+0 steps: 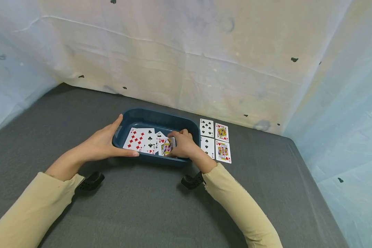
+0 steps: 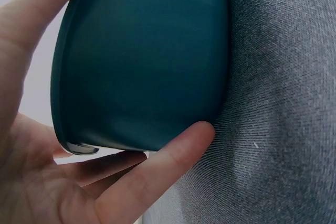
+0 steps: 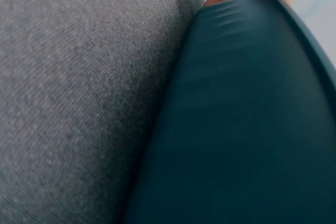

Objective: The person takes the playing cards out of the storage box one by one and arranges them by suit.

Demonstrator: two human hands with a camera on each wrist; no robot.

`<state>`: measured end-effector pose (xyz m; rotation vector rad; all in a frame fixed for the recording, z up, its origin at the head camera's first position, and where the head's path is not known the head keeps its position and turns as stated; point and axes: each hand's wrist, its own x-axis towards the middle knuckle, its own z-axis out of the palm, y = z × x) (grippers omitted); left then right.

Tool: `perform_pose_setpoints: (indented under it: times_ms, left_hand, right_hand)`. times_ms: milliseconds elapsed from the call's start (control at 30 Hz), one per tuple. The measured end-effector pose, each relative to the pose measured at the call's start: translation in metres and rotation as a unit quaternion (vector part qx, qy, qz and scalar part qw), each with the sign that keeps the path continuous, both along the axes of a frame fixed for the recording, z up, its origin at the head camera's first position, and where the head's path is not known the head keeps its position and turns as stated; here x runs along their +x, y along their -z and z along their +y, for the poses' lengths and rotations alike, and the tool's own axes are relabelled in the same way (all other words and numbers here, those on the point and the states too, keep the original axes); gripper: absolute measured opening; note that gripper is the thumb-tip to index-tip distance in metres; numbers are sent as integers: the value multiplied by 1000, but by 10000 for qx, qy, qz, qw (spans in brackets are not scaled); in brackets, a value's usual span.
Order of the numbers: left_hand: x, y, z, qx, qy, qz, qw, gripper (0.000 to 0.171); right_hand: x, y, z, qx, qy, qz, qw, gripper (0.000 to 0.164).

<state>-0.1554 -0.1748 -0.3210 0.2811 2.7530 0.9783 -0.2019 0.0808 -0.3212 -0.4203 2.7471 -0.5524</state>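
Observation:
A dark blue plastic tub [image 1: 155, 116] sits on the grey cloth, with several playing cards lying face up inside. My left hand [image 1: 102, 143] grips the tub's left end, thumb along the near rim and fingers spread round the end; the left wrist view shows the fingers [image 2: 157, 174] against its outer wall. My right hand [image 1: 183, 144] reaches into the tub's right side and pinches a red queen card [image 1: 165, 146] at its right edge. Left of that card are a clubs card [image 1: 150, 137] and a diamonds card [image 1: 134, 138], overlapping. The right hand is outside its own wrist view.
Right of the tub, face-up cards lie in two columns: spades cards [image 1: 206, 127] on the left, a jack [image 1: 221, 132] and a king [image 1: 223, 151] on the right. A pale cloth backdrop [image 1: 179, 62] rises behind the grey table surface [image 1: 142, 206].

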Motion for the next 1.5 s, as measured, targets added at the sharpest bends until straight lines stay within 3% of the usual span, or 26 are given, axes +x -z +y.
perform_pose_setpoints:
  times_ms: [200,367,533,733,967,1133,1233,1333,1500]
  left_hand:
    - [-1,1,-1,-63,-32,-30,10000,138]
    - [-1,1,-3,-83,-33,-27,10000,138]
    - [0,1,-5,-81,-12,-7,10000,137]
    - [1,0,-5,-136,-14,2,9999,137]
    - [0,1,-6,-127,5,23,9999,136]
    - [0,0,-4,-103,8,20,9999,138]
    - [0,0,-2,-99,28,7,9999,138]
    - [-1,0,-2,-86,59,-11,9999,138]
    - [-1,1,-4,-40,123,-13,9999,137]
  right_hand:
    - [3,-1,0,-491,51,68,9988,66]
    - [4,-1,0,-1047,270,101,9941,53]
    - [4,0,-1,-1957,537,418,9783,48]
    - [5,0,1,-3405,856,591,9345,41]
    - [5,-1,4,-4945,664,572,8647,33]
    - [5,-2,7,-5724,837,430,8146,35]
    - [6,-2,13,-5943,971,551,7964,35]
    - [9,-4,22,-5931,1066,728,7947,35]
    - [18,-6,47,-5613,1289,869,8128,34]
